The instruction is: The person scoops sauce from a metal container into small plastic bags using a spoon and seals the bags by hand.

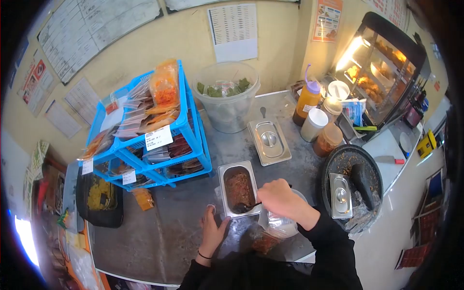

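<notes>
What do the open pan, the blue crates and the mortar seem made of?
Open pan: metal, probably steel, with silvery, shiny rim. Blue crates: likely plastic, smooth, evenly coloured, with openwork sides. Mortar: perhaps stone, matte, thick-rimmed and dark.

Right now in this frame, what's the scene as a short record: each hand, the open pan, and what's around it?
right hand: grips black spoon, its bowl in the open pan
left hand: open, at the pan's near-left corner; contact unclear
pan contents: reddish-brown mixture
left of pan: blue crates
behind: clear tub, lidded steel pan
right: dark mortar, pestle
</notes>
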`<state>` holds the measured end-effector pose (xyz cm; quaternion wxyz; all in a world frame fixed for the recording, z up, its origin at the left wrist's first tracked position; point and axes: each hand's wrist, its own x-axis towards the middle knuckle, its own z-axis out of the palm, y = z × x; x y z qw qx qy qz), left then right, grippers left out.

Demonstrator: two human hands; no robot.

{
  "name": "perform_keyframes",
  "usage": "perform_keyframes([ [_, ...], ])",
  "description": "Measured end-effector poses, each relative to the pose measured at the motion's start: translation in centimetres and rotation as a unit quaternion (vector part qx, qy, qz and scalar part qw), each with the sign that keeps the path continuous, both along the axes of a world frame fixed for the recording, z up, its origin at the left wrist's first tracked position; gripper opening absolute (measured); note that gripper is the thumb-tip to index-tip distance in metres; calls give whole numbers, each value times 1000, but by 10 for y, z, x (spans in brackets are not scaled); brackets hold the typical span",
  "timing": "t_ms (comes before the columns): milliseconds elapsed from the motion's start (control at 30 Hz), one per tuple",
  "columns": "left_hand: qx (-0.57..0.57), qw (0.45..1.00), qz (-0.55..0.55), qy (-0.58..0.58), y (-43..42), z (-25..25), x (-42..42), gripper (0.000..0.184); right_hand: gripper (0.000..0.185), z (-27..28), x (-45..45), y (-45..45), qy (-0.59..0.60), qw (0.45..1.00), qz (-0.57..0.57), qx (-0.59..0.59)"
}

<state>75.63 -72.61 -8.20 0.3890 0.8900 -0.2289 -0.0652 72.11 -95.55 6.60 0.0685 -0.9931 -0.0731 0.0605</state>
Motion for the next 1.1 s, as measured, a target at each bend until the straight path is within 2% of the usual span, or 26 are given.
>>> perform_keyframes([
  [100, 3, 1000, -9, 9, -1, -2, 2, 67, 8, -21, 12, 13, 0, 998, 52, -42],
  [200, 19, 1000, 0, 0, -2, 2, 4, 67, 10, -43, 26, 21, 58, 995, 7, -83],
  [300, 27, 999, 17, -5, -2, 1, 0, 67, 12, -39, 31, 25, -11, 987, -61, -148],
  [400, 20, 1000, 21, -3, -2, -1, -1, 66, 15, -74, 51, 26, -36, 975, -117, -187],
  [467, 16, 1000, 25, 0, -3, 2, -1, 66, 17, -88, 53, 28, -23, 969, -90, -231],
  [500, 9, 1000, 24, -2, -3, 1, -1, 66, 18, -88, 52, 32, -16, 965, -75, -253],
  [600, -6, 1000, 29, -5, -2, -4, -3, 65, 17, -80, 42, 53, 126, 952, -138, -243],
  [700, -24, 999, 36, -8, -2, -5, -7, 59, 17, -47, 40, 51, 132, 968, -79, -200],
  [733, -38, 999, 33, -8, -3, -8, -8, 57, 16, -49, 41, 52, 63, 970, -105, -209],
  [833, -39, 999, 20, -7, -6, -6, -12, 50, 15, -75, 49, 48, -1, 945, -117, -306],
  [933, -30, 999, 22, -21, -11, -8, -16, 44, 15, -59, 30, 62, 115, 959, -66, -250],
  [1033, -30, 998, 33, -33, -11, -6, -18, 39, 15, -29, 17, 64, 134, 975, -37, -171],
  [1100, -30, 998, 31, -38, -12, -5, -20, 37, 14, -47, 20, 54, 72, 982, -65, -159],
])
